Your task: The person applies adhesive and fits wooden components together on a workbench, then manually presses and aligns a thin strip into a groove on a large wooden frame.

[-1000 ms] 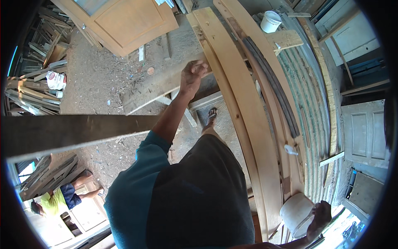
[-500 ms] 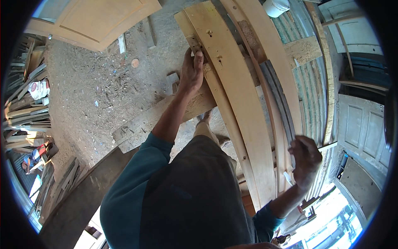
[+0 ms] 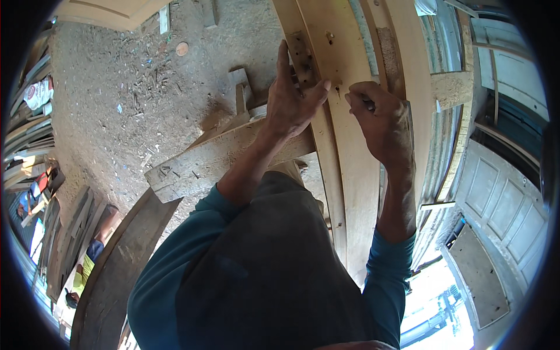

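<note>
A wide pale wooden board runs away from me, with a few ragged holes in its far part. Along its left side lies a narrower wooden strip, marked with several dark holes near its far end. My left hand rests at the strip's left edge, index finger stretched forward and thumb spread toward the wide board. Over the wide board, close to one of the ragged holes, my right hand is closed with fingertips pinched. Whatever it may hold is too small and shaded to make out.
A rough plank crosses beneath the boards at left. Another long board lies on the right, near corrugated sheets. A panelled door leans at right. Scrap wood is piled at left, where another person is partly visible.
My right hand has come forward and left from the near right boards to the wide board, and is pinched. My left hand has loosened from the strip, its fingers spreading. The view has shifted.
</note>
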Motion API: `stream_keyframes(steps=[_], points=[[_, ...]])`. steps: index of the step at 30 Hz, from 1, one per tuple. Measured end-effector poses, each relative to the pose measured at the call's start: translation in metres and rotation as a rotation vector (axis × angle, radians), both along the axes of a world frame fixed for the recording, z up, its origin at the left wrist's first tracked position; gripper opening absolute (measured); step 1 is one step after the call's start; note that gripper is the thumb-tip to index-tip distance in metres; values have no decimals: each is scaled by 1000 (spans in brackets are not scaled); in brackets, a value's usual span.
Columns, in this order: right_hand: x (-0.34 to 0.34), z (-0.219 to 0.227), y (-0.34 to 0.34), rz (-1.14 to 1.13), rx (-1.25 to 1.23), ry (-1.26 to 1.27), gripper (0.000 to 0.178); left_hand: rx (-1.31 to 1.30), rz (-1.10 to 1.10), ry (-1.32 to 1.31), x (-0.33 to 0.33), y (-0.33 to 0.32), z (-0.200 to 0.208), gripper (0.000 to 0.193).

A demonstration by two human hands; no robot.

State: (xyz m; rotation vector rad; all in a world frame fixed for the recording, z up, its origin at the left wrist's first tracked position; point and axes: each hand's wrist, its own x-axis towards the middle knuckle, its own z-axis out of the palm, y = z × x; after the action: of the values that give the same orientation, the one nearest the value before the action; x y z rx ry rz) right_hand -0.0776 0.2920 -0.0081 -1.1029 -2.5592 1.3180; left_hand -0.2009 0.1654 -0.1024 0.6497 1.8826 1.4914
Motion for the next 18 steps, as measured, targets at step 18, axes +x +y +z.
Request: stream_keyframes(steps=[18], points=[[-16,-6,-10,243,291,-98,9,-62,44,64,5,3,-6,111]])
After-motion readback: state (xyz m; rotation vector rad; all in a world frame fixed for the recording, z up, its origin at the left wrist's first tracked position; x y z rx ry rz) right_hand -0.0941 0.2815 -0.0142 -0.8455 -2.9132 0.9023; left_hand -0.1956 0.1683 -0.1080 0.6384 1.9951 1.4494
